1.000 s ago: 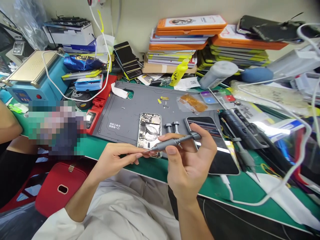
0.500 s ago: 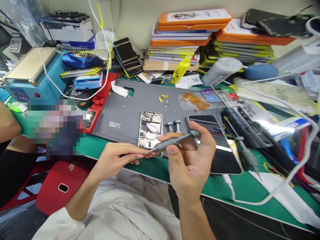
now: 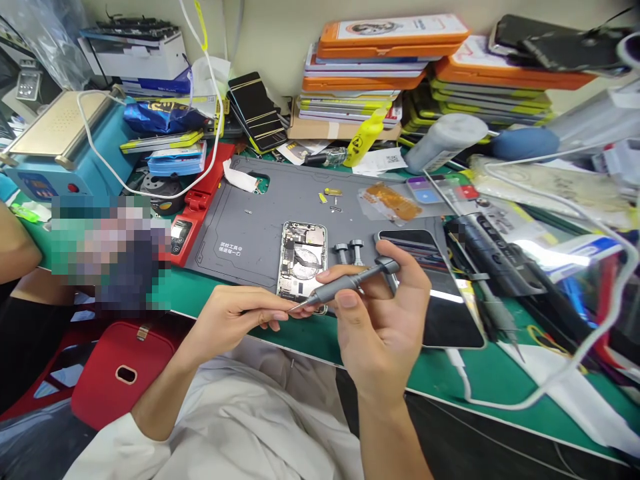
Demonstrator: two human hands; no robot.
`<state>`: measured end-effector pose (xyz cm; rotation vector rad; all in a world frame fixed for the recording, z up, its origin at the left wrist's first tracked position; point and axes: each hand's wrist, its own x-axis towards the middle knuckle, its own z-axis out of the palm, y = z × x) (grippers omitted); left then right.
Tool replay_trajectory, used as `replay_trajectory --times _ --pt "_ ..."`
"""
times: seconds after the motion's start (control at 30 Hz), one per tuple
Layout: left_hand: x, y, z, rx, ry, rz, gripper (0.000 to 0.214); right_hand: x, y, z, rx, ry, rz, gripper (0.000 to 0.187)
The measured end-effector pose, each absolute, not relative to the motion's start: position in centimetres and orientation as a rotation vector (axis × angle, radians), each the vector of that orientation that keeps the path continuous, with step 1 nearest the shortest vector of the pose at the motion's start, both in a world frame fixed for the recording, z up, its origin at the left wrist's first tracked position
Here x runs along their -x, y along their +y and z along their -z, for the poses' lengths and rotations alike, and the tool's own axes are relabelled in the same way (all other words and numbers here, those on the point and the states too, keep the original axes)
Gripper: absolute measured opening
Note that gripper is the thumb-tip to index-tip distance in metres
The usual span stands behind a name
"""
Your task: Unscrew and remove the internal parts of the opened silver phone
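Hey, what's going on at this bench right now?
A person holds a grey precision screwdriver in the right hand while the left hand pinches at its tip. Whether a screw or bit sits there is too small to tell. An opened phone lies on the grey work mat behind, a detached screen beside it.

The green tabletop (image 3: 480,377) is being crowded. A grey work mat (image 3: 270,207) is being carried at its middle, with a red holder (image 3: 200,200) just beside the mat's left edge and a blue machine (image 3: 55,167) farther left. Stacked orange boxes (image 3: 370,67) are being borne along the back, and a white cable (image 3: 500,403) is being supported at the front right.
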<state>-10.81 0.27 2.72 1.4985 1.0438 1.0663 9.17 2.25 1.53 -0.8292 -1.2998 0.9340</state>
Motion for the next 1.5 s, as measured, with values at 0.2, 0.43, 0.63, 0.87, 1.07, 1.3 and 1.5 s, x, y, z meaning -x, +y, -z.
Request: replay_trajectory --times 0.2,0.43,0.63,0.87,1.07,1.3,1.5 --pt "10.4 -0.2 -2.3 -1.463 1.324 -1.202 0.025 -9.1 2.6 -1.3 0.822 -1.181 -0.801 0.052" --pt "10.2 -0.8 -1.5 -1.316 1.364 -1.372 0.037 -8.2 3.3 0.3 0.796 -1.547 -0.368 0.077" --pt "10.3 -1.1 -1.4 -1.337 1.356 -1.245 0.04 -8.2 3.5 0.5 0.782 -1.689 -0.436 0.077" --pt "10.1 -1.1 -1.6 -1.367 1.348 -1.214 0.038 -8.1 3.5 0.2 0.788 -1.676 -0.444 0.073" --pt "10.0 -1.1 -1.6 -1.391 1.346 -1.213 0.037 -8.3 3.3 0.3 0.808 -1.693 -0.432 0.073" --pt "9.9 -1.0 -1.7 -1.41 1.345 -1.217 0.036 -8.8 3.2 0.1 0.854 -1.817 -0.207 0.064" --pt "10.0 -1.0 -1.6 -1.406 1.35 -1.21 0.035 -9.1 3.2 -0.1 0.861 -1.769 0.003 0.058"
